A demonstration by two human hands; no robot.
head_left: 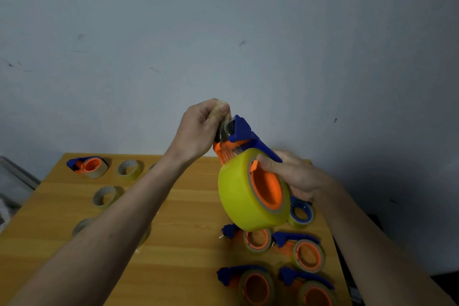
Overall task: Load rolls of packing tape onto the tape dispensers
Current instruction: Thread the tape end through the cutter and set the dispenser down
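Both hands' fingers clamped on dispenser (pixel 244 141), wooden table (pixel 183 206), scuffed grey wall (pixel 223 32)

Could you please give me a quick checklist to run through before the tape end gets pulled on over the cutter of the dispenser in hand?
1. Yellow roll seated on the orange hub: ok, the hub fills its core.
2. Dispenser held firmly: ok, the right hand grips roll and handle, thumb on the core's rim.
3. Tape end in hand: ok, the left hand pinches clear film at the head.
4. Film straight and unwrinkled: cannot tell, it is too clear and blurred.
5. Fingers clear of the blade: cannot tell, the blade is hidden.
6. Room on the table to set it down: ok.
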